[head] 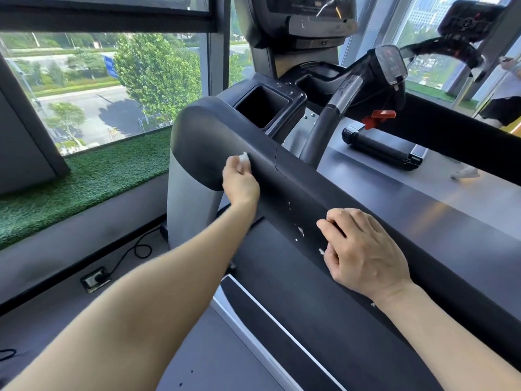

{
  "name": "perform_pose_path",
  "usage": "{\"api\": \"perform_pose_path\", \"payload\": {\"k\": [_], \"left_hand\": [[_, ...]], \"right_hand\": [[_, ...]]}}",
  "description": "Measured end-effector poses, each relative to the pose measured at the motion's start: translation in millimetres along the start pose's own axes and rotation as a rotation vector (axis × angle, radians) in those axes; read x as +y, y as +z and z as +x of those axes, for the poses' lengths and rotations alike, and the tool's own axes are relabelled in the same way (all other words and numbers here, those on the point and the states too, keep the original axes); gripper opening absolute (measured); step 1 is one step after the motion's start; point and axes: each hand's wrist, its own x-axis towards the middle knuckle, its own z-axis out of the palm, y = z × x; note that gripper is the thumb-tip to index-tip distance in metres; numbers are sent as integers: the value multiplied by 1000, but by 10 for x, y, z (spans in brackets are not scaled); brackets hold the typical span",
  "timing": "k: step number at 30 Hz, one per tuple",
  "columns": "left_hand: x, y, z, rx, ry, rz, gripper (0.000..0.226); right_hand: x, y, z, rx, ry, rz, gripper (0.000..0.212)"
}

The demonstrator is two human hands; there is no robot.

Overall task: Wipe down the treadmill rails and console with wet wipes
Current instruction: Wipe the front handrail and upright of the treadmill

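A thick black padded treadmill rail (284, 176) runs from the upper left to the lower right. My left hand (239, 184) pinches a small balled white wet wipe (244, 158) and holds it against the rail's side near its rounded front end. Further back along the rail, my right hand (363, 249) rests on top of it with fingers curled over the edge, holding nothing that I can see. White scuffs and chips (300, 231) mark the rail between my hands. The console (307, 15) rises at the top centre, its screen dark.
A square cup holder (260, 110) sits just past the rail's end. A curved handlebar (329, 119) with a red safety clip (379, 117) stands right of it. Windows and a green turf ledge (93, 176) lie left. A floor socket (94, 280) and cable sit below. Another person (504, 88) stands at far right.
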Motion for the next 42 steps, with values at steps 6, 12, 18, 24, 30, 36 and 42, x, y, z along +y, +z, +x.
{"api": "perform_pose_path", "payload": {"k": [6, 12, 18, 24, 30, 36, 42], "left_hand": [[-219, 73, -1084, -260, 279, 13, 16], [43, 4, -367, -76, 159, 46, 18], [-22, 127, -901, -103, 281, 26, 18], [-207, 83, -1223, -277, 521, 156, 14], [68, 170, -787, -25, 281, 135, 16], [-229, 222, -1472, -210, 517, 113, 11], [-155, 154, -845, -75, 371, 123, 17]], "right_hand": [[0, -9, -9, 2, 8, 15, 34], [27, -63, -82, -21, -4, 44, 31], [120, -132, -443, 4, -78, -24, 29], [149, -81, -465, 37, -151, -12, 29], [215, -136, -521, 67, -163, -45, 25], [189, -86, -507, 67, -208, -46, 26], [181, -90, -507, 62, -201, -88, 29]]}}
